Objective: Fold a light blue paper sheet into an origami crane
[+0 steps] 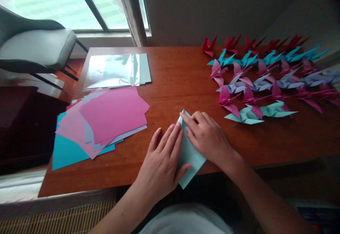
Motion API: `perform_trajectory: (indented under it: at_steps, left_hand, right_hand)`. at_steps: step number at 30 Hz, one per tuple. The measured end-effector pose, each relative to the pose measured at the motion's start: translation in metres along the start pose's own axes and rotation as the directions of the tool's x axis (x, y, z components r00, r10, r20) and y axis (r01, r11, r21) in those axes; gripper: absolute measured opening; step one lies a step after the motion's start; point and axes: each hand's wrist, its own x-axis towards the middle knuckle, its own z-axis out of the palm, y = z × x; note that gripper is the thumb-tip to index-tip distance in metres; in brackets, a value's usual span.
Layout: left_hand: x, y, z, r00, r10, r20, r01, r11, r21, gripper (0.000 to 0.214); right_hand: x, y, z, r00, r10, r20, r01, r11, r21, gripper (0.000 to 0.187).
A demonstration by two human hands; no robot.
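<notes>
A folded piece of light teal paper point(189, 154) lies at the near edge of the wooden table point(175, 74), one corner hanging past the edge. My left hand point(162, 159) rests flat on its left side, fingers spread and pointing away from me. My right hand point(207, 136) presses on its right side, fingertips at the paper's far point. Both hands touch the same sheet.
A loose pile of pink, lavender and teal square sheets point(101, 124) lies to the left, with a clear plastic sleeve point(114, 70) behind it. Rows of folded paper cranes point(265, 78) in red, teal, pink and lavender fill the right side. A grey chair point(34, 46) stands by the window.
</notes>
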Motion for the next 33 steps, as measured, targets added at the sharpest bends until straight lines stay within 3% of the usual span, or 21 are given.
perform_trajectory:
  at_steps: [11, 16, 21, 33]
  left_hand:
    - [-0.007, -0.019, -0.008, 0.998, 0.068, 0.019, -0.066, 0.994, -0.092, 0.077]
    - [-0.005, -0.012, -0.006, 0.996, 0.081, 0.027, -0.080, 0.996, -0.042, 0.074]
    - [-0.007, -0.004, -0.002, 1.000, 0.021, 0.003, -0.021, 1.000, -0.010, 0.075]
    - [-0.008, 0.000, 0.003, 0.999, 0.032, 0.026, -0.033, 0.998, 0.052, 0.082]
  right_hand:
    - [-0.002, 0.000, 0.002, 1.000, -0.010, -0.016, 0.010, 1.000, -0.009, 0.049]
    - [-0.003, 0.001, 0.003, 1.000, -0.011, -0.014, 0.011, 1.000, -0.014, 0.051]
    - [-0.004, 0.002, 0.003, 1.000, -0.016, -0.021, 0.016, 1.000, -0.006, 0.049]
    - [-0.005, 0.002, 0.003, 1.000, -0.015, -0.004, 0.015, 1.000, -0.018, 0.048]
